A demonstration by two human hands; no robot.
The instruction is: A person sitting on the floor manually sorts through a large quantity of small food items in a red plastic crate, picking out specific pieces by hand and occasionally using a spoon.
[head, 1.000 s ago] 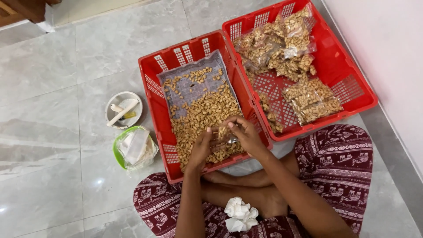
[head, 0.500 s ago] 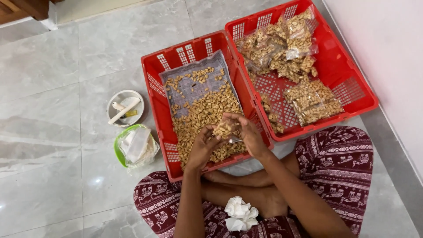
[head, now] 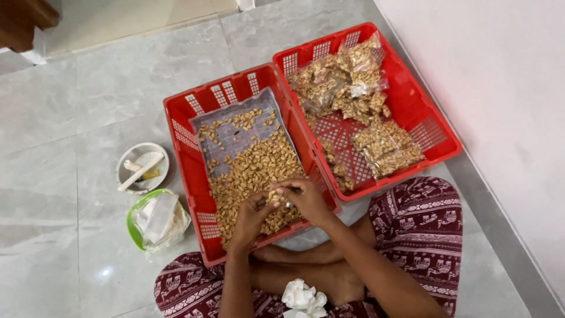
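Seated cross-legged on the grey tiled floor (head: 88, 106), you hold both hands over the near end of the left red plastic crate (head: 203, 235). Your left hand (head: 250, 215) and right hand (head: 306, 200) meet fingertip to fingertip, each narrowed around a small clutch of pale brown nuts (head: 276, 195); whether a bag is between them cannot be told. The loose nut heap (head: 250, 171) lies on a grey sheet (head: 226, 138) inside that crate, covering its near half, the far half thinly scattered. The right red plastic crate (head: 435, 156) holds several filled clear packets (head: 385, 144), so part of the packing appears done while most nuts remain loose. Beside the left crate stand a white bowl (head: 142, 168) and a green bowl of clear bags (head: 156, 221).
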